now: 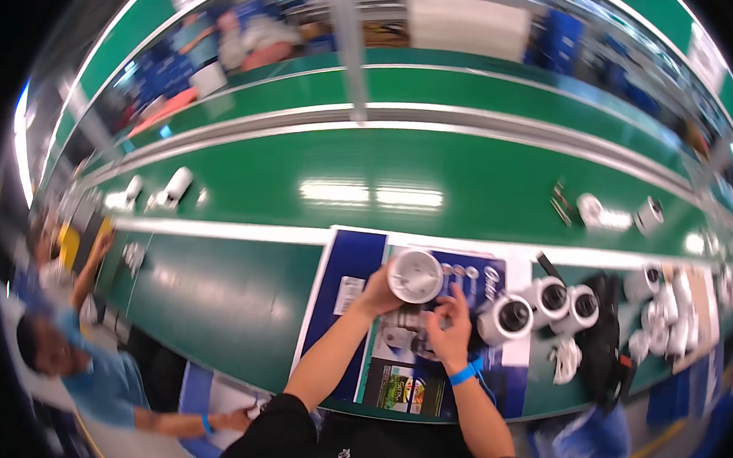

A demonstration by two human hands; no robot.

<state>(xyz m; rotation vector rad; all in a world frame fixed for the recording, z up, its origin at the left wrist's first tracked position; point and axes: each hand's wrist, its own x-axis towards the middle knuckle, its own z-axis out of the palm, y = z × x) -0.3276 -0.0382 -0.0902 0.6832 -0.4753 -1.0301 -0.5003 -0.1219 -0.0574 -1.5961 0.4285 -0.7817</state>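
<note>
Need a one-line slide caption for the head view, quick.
Left hand holds a white round camera housing; right hand touches its underside.

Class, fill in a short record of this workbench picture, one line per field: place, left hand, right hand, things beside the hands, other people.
Place: green workbench beside a green conveyor belt
Left hand: grips a round white camera housing
Right hand: fingers curled just below the housing, blue wristband
Beside the hands: three white dome cameras in a row to the right; blue printed sheet underneath
Other people: a person in a blue shirt at the left

White camera units (544, 302) rest beside a green conveyor belt (430, 172).
</note>
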